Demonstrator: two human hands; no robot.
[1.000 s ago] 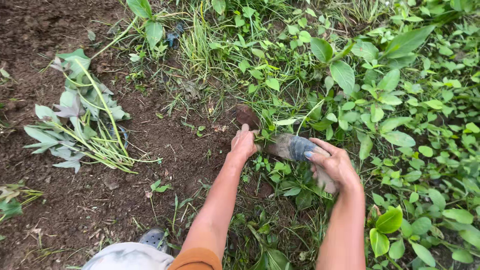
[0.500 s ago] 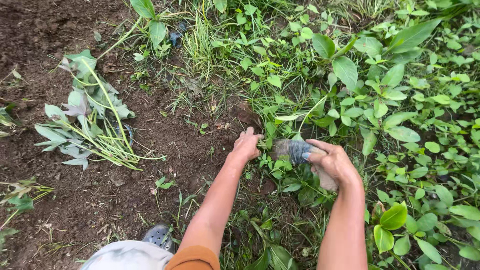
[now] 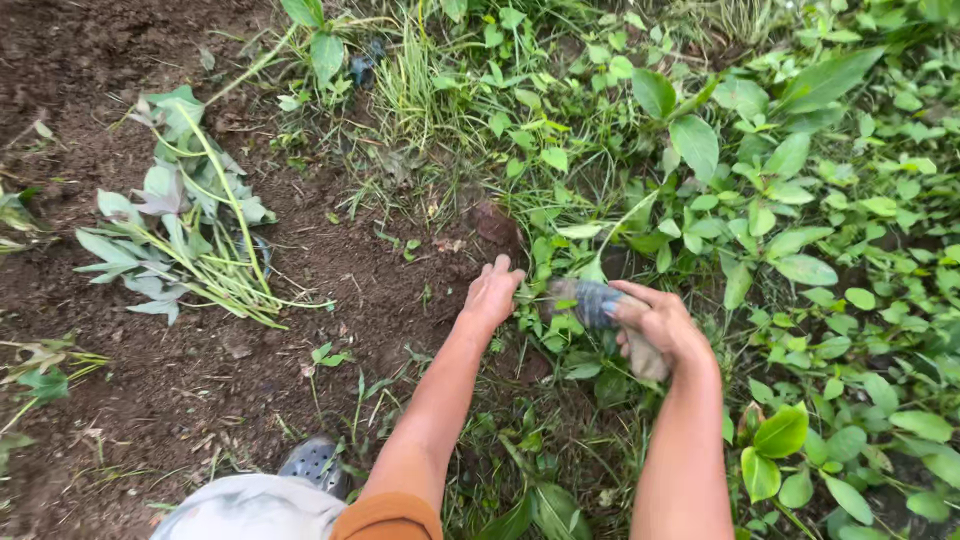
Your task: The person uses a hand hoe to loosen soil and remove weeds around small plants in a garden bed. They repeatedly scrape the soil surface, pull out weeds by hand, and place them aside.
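**A:** Start close in. What sits nearest the camera?

**B:** A pale trouser knee (image 3: pixel 250 508) and a dark perforated shoe (image 3: pixel 315 464), both half cut off by the bottom edge. An orange sleeve (image 3: pixel 395 518) is clipped there too.

**A:** And the hands?

**B:** The right hand (image 3: pixel 660 325) is clamped around the handle of a hand tool (image 3: pixel 590 303). The handle's butt pokes out below the palm; the grey blade runs up and left from the fist, so the long axis slants from lower right to upper left, tip toward the soil edge. The tip itself is blurred and partly among leaves, so I cannot make out its shape.

**A:** The left?

**B:** The left hand (image 3: pixel 492 292) reaches down at the border of bare dirt and weeds, fingers curled, tips hidden. Whether it grips anything I cannot tell.

**A:** Farther off?

**B:** A pile of pulled plants (image 3: pixel 185 235) lies on the soil, well left. Beyond, grass tufts (image 3: pixel 415 85) and broad-leaved weeds (image 3: pixel 790 200).
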